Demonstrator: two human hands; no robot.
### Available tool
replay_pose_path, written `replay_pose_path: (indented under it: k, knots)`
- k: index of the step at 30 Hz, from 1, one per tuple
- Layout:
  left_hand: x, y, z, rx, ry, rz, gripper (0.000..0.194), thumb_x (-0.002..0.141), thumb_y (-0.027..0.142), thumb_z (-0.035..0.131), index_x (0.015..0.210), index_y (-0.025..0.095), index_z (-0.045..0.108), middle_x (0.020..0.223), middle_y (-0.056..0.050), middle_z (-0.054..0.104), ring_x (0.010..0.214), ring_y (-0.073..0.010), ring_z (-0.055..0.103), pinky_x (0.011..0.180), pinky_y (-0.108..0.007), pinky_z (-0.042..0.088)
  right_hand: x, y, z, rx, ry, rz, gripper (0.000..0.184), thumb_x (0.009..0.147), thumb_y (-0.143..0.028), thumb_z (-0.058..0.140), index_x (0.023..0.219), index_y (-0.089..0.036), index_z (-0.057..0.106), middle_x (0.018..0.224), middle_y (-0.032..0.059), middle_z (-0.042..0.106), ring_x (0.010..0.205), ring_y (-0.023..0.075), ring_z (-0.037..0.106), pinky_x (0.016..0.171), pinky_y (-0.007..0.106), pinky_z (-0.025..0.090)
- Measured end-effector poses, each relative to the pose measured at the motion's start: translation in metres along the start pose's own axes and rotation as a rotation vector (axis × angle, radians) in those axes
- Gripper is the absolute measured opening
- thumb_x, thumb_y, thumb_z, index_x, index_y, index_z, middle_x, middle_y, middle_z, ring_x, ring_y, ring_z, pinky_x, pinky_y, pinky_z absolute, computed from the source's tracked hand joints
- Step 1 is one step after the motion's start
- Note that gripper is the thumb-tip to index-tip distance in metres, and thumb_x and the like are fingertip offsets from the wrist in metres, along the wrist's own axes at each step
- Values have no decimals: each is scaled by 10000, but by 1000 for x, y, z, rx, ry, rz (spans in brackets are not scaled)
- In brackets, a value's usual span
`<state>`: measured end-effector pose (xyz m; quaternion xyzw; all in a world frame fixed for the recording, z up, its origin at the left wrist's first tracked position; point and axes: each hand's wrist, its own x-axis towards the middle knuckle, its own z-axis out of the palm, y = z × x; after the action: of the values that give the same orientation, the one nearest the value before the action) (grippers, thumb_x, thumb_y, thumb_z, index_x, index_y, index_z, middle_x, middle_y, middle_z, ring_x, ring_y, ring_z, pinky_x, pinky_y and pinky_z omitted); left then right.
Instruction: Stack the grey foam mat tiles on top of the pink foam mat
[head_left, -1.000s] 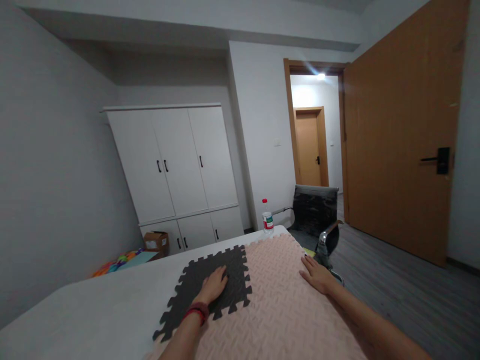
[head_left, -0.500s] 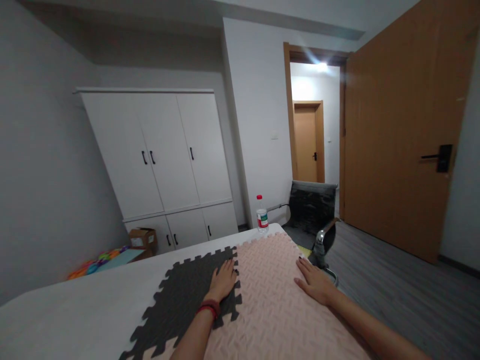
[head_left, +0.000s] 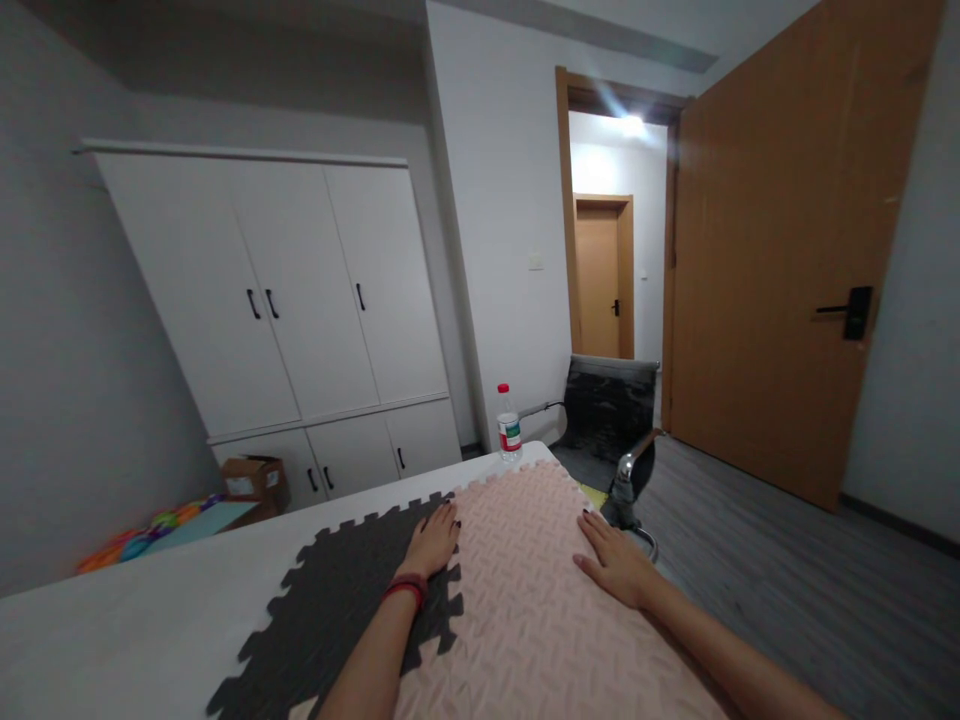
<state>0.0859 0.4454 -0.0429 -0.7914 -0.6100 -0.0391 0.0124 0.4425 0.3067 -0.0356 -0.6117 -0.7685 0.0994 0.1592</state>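
Hands are laid flat and unclenched on two foam mats on the white surface (head_left: 150, 620), nothing being gripped. The left hand (head_left: 433, 540) is pressed on the seam where the dark grey mat (head_left: 330, 610) is interlocked with the pink mat (head_left: 525, 600); a second ago it was lying further onto the grey piece, so the pressing seems to have been shifted to the joint. The right hand (head_left: 615, 565) is rested on the pink mat's right edge. On the water bottle (head_left: 508, 425), a red-and-green label is seen; its writing cannot be read.
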Motion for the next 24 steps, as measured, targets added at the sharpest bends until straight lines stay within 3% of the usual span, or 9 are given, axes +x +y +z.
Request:
replay_pose_path:
  k: [4,8,11,16,20,24]
  knots:
    - [-2,8,-2,31,12,-25,523,864,288,164,1348,156,311,1468,-79,266,1348,-203,216,1069,-486,216,0,-2,-2,-12,-19,26,759,827,-645,225,1426,-181,187,1499,68,140,1372,199,104,1089,380,151]
    - [-17,29,-15,65,52,-28,522,851,235,178,1327,93,338,1404,-169,366,1296,-267,316,1017,-531,270,-2,-5,-3,-43,16,79,763,823,-645,241,1424,-177,204,1498,97,144,1373,226,98,1083,400,143]
    - [-42,42,-27,72,50,15,517,841,233,203,1303,85,381,1364,-167,425,1261,-251,375,1019,-470,302,-3,-6,-2,-61,23,107,778,823,-639,242,1424,-147,199,1495,119,145,1371,245,102,1081,403,131]
    - [-104,44,-38,46,-16,69,538,841,310,221,1322,123,370,1410,-94,382,1299,-195,330,1059,-376,290,-6,-6,1,-87,15,106,800,819,-653,208,1424,-131,196,1494,136,145,1369,261,106,1072,412,133]
    - [-146,47,-39,20,-50,64,554,852,331,166,1368,170,286,1460,-37,289,1342,-173,239,1089,-385,238,-7,-6,3,-109,15,117,803,815,-666,186,1425,-144,194,1492,130,161,1368,256,115,1065,417,138]
    - [-162,54,-40,-1,-35,28,558,852,321,141,1378,179,262,1472,-27,256,1362,-184,174,1102,-423,184,-7,-6,3,-112,6,115,801,817,-664,179,1427,-146,186,1493,133,156,1367,254,118,1054,422,159]
